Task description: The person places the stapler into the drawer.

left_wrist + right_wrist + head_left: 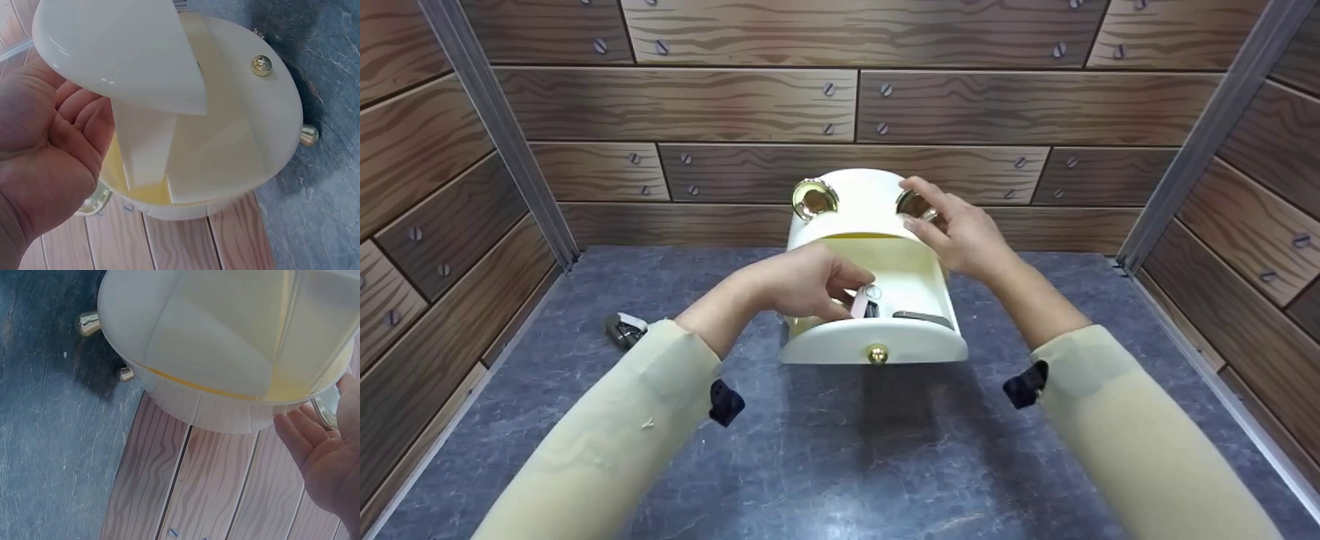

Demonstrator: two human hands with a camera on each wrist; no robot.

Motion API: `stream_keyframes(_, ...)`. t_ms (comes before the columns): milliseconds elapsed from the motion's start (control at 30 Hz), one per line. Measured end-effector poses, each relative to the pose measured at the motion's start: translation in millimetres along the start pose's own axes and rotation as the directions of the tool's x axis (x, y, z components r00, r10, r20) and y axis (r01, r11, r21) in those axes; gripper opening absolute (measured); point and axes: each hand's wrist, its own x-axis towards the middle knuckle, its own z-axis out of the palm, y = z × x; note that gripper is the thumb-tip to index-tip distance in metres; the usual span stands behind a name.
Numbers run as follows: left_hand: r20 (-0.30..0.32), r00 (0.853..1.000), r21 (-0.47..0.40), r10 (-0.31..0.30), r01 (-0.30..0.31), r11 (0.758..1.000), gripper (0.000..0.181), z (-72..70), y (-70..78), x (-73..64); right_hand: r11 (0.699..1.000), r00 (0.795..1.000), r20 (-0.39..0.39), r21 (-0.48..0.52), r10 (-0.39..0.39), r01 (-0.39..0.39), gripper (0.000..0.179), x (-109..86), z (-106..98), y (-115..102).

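A cream, round-topped box [864,196] stands with its drawer [825,339] pulled out, a gold knob [877,354] on the front. My left hand [802,281] reaches into the drawer and pinches a small white-and-black object [859,303] with a round end; its kind is unclear. Beside it in the drawer lies a flat dark object [922,318]. My right hand [964,234] grips the right gold round fitting [913,204], thumb and forefinger on opposite sides. In the left wrist view the drawer front hides the left fingertips.
Left of the box, a small dark-and-white object [624,330] lies on the blue-grey tabletop [810,465], near my left sleeve. Another gold round fitting [814,199] sits on the box's upper left. Wood-patterned walls [735,105] enclose the back and both sides.
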Motion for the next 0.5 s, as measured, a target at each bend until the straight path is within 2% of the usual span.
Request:
stream_keyframes(133, -0.032, 0.997, -0.004, -0.065, 0.065, 0.998, 0.048, -1.9, 3.9, -2.3, 1.000, 1.000, 0.002, 0.002, 0.001, -0.001, 0.051, 0.2, 0.6, -0.6)
stream_keyframes(233, -0.065, 0.989, -0.036, -0.135, 0.133, 0.991, 0.063, -4.4, 6.5, -5.0, 1.000, 1.000, 0.007, 0.000, 0.007, -0.007, 0.052, 0.0, 0.2, -1.2)
stream_keyframes(367, -0.054, 0.984, -0.149, -0.168, 0.159, 0.976, 0.059, -4.4, 7.4, -5.5, 1.000, 1.000, 0.010, -0.004, 0.014, -0.014, 0.052, -0.4, -0.7, -1.7)
stream_keyframes(500, -0.040, 0.984, -0.260, -0.172, 0.156, 0.953, 0.051, -1.0, 7.9, -2.6, 1.000, 1.000, 0.008, 0.000, 0.011, -0.011, 0.052, -0.7, -0.8, -1.6)
